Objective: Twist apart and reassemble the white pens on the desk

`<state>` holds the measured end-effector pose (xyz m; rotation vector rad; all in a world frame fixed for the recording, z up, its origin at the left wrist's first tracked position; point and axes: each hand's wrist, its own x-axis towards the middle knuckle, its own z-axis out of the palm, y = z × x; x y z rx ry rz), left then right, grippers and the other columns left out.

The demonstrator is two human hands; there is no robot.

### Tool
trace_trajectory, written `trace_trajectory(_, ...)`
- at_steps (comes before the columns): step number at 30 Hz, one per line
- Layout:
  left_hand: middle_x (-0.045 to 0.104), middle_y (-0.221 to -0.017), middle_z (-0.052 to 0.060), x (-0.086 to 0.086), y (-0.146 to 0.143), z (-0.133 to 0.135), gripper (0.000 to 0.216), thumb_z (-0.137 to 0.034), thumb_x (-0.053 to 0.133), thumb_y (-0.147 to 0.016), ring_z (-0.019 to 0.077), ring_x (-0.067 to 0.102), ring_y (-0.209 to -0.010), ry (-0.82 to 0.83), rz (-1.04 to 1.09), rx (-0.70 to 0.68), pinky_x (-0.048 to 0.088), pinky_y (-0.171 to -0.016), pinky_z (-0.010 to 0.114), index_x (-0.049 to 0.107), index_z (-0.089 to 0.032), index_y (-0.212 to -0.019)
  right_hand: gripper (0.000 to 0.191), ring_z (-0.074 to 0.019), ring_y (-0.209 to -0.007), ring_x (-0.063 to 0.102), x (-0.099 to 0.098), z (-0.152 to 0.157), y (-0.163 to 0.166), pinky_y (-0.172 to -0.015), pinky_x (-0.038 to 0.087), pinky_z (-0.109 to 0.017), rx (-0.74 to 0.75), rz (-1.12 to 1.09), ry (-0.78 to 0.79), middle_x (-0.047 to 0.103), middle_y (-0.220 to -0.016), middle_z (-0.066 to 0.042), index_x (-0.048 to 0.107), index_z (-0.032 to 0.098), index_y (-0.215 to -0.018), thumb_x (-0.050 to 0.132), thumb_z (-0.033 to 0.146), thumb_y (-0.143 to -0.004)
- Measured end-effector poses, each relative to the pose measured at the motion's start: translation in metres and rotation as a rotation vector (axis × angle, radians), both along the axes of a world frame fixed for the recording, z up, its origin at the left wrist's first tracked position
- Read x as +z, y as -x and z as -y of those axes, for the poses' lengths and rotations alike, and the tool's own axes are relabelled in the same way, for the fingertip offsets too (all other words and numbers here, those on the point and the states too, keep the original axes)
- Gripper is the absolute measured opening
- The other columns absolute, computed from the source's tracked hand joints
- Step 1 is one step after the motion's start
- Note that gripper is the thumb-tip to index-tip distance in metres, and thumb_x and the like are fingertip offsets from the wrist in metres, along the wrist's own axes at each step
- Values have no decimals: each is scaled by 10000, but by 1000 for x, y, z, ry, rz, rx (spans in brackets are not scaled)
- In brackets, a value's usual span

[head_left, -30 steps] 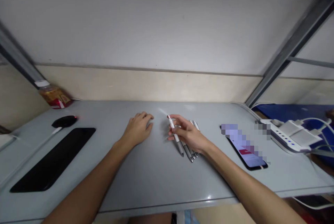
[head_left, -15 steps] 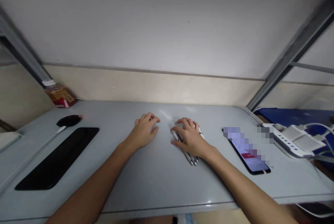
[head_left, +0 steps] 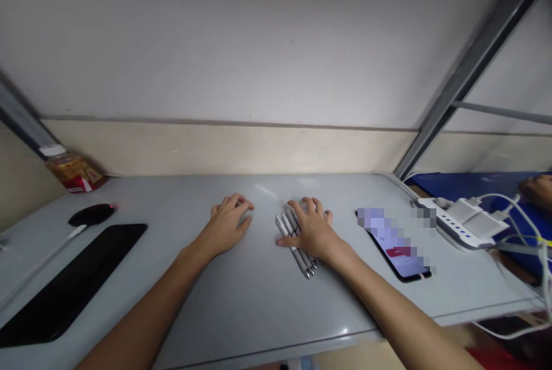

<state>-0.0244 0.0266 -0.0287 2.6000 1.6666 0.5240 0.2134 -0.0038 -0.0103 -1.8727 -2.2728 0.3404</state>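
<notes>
Several white and grey pens (head_left: 302, 259) lie side by side on the grey desk (head_left: 241, 306), their metal tips pointing toward me. My right hand (head_left: 317, 229) rests over them with its fingers spread and its thumb stretched out across the pens on the left. It covers part of the bunch, so their upper ends are partly hidden. To the left, my left hand (head_left: 226, 226) lies on the bare desk surface, empty, its fingers loosely bent and the thumb apart from them.
A black phone-like slab (head_left: 77, 283), a mouse-shaped device (head_left: 91, 214) with a cable and a bottle (head_left: 73, 171) are at left. At right lie a lit phone (head_left: 392, 246) and a power strip (head_left: 457, 226) with plugs. Another person's hand (head_left: 537, 189) shows at far right.
My right hand's fingers have spread wider and the thumb has moved out, showing more of the pens. My view has shifted right, and another person's hand has come into sight.
</notes>
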Motion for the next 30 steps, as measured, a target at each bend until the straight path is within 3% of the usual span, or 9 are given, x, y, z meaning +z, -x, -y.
trace_trajectory(2,528,-1140,69,0,0,0,245,-281,412,-897,250,498,-1084,5,4,-4,389,-867,445,574,-253,-1079,955,-452,-1332,172,1,1,3,-921,264,-645,-75,20,58,265,-1454,-184,323,307,-1413,678,697,-617)
trace_trajectory(6,532,-1136,71,1,0,0,249,-290,413,-898,247,489,-1087,4,22,-15,384,-887,439,584,-247,-1073,840,-427,-1250,322,4,5,7,-915,302,-595,-117,27,34,312,-1420,-185,371,299,-1381,680,631,-675)
trace_trajectory(15,545,-1127,75,4,-3,2,256,-311,419,-897,253,491,-1085,29,54,-10,381,-915,470,595,-253,-1073,547,-376,-1117,419,7,7,5,-854,368,-520,-54,-23,-33,414,-1290,-181,434,258,-1308,597,364,-797)
trace_trajectory(19,536,-1152,74,5,-6,2,250,-305,414,-900,254,488,-1108,41,49,3,373,-921,475,586,-252,-1074,478,-348,-1056,433,4,4,4,-837,379,-479,-34,-45,-77,444,-1223,-173,484,231,-1243,576,279,-776)
trace_trajectory(25,527,-1152,73,4,-7,4,247,-294,398,-909,249,486,-1113,41,39,-11,370,-912,460,571,-250,-1080,547,-315,-1012,449,13,6,5,-812,391,-410,25,-65,-36,446,-1196,-179,459,199,-1280,521,97,-746)
trace_trajectory(30,532,-1122,77,4,-9,6,243,-300,401,-908,251,484,-1095,29,45,-36,374,-899,445,591,-234,-1045,729,-254,-917,518,18,9,4,-747,408,-346,55,-73,-12,451,-1167,-146,353,253,-1377,446,-20,-708)
